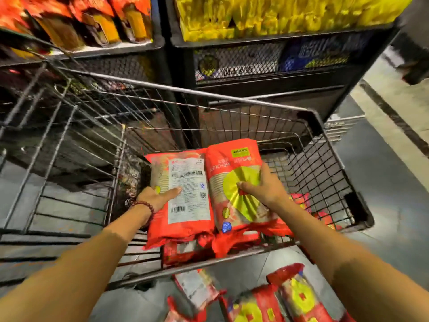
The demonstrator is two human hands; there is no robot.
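Two red food packets are held side by side over a wire shopping cart (325, 163). My left hand (157, 197), with a bead bracelet at the wrist, grips the left packet (185, 217), which shows its white label and barcode; the thumb lies across the label. My right hand (264, 187) grips the right packet (229, 163), which shows its front with a yellow-green circle; the thumb presses on the circle and the fingers wrap its right edge.
More red packets (299, 198) lie in the cart under my right arm. Several similar packets (290, 298) lie lower at the bottom edge. A second wire cart (69, 126) stands on the left. Dark shelves (278, 77) ahead carry yellow bags (278, 15) and orange-red packets (92, 19). Grey floor (383, 182) lies to the right.
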